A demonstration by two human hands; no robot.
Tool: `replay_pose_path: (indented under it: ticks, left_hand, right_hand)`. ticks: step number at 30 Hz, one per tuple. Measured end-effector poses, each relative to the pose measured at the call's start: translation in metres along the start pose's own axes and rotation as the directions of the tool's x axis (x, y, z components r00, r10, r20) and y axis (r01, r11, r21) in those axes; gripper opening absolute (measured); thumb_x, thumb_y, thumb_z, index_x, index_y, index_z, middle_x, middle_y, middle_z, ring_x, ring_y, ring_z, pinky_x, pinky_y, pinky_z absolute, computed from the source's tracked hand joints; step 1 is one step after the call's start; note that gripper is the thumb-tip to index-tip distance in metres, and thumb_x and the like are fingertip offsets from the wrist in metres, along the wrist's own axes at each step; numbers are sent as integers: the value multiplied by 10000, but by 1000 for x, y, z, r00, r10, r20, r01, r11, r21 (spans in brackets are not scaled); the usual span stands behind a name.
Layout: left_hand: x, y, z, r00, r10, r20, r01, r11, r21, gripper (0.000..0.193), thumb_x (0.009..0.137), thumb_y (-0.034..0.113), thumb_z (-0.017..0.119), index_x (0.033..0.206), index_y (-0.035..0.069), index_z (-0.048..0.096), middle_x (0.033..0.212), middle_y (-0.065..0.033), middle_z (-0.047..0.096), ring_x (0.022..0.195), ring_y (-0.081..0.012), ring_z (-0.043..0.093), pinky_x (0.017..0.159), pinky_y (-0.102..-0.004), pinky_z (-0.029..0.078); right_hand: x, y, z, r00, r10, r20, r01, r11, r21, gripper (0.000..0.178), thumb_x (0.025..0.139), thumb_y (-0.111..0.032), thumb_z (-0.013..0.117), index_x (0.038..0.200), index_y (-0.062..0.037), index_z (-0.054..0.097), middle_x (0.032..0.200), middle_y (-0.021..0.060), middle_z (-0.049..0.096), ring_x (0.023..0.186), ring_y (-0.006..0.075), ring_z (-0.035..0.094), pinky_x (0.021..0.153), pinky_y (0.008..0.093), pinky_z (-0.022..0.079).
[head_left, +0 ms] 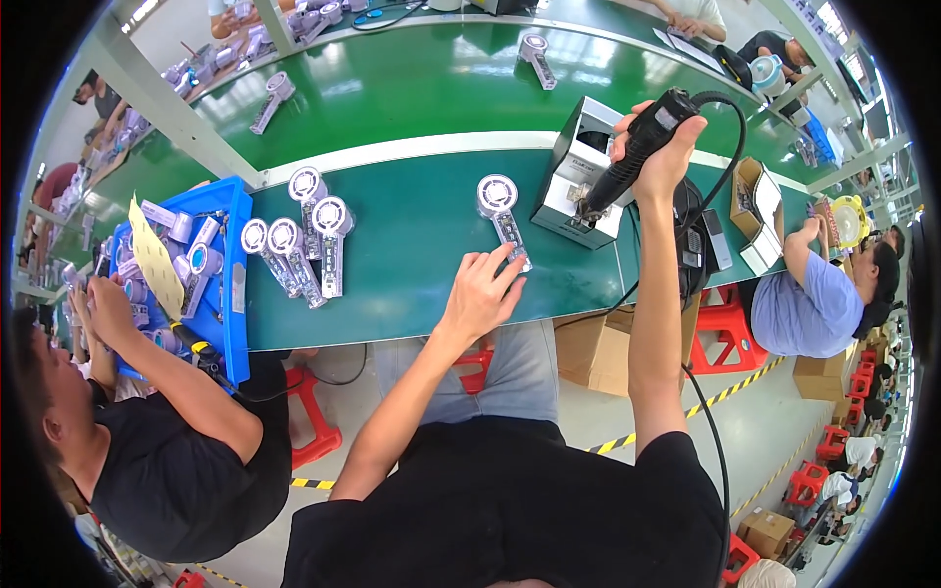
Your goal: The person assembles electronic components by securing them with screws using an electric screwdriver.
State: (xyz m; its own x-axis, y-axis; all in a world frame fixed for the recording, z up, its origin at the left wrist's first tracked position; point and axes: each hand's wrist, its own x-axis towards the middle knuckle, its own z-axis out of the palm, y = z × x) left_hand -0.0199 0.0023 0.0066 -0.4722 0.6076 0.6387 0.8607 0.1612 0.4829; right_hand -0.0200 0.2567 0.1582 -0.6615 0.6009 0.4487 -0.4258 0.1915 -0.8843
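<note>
My right hand (668,147) is wrapped round a black electric screwdriver (632,152), held tilted with its tip down at the front of a grey-white box-shaped screw feeder (573,186). The exact contact of the tip is too small to make out. A pale purple handheld fan (498,196) lies on the green bench in front of me, round head away from me, its handle uncovered to show the parts inside. With bent fingers my left hand (480,294) holds the lower end of that handle. Several similar opened fans (331,220) lie grouped to the left.
A blue bin (238,284) full of fan parts stands at the left, beside a co-worker (176,431) in black. The screwdriver's cable (742,127) loops down on the right, near an open carton (755,216). Beyond a white rail (412,147), two fans lie on a green belt (412,93).
</note>
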Motion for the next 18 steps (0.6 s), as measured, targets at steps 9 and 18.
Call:
replay_pose_path:
  ticks: [9,18]
  left_hand:
    - [1,2,4,1000,11,15,-13,990,144,269,791,101,737,1050,41,697,1151,-137,637,810,-258,606,798,-413,456]
    - [2,4,5,1000,14,18,-16,989,147,268,796,93,726,1054,29,692,1149,-155,636,810,-264,607,795,-421,458]
  right_hand:
    - [-59,12,12,979,187,87,-206,901,381,939,806,-923,223,1012,-57,523,752,132,618,474,222,533,479,370,472]
    - [-94,12,29,994,102,40,-109,939,325,1016,730,-958,319,983,4,528,739,159,637,484,216,585,457,310,478]
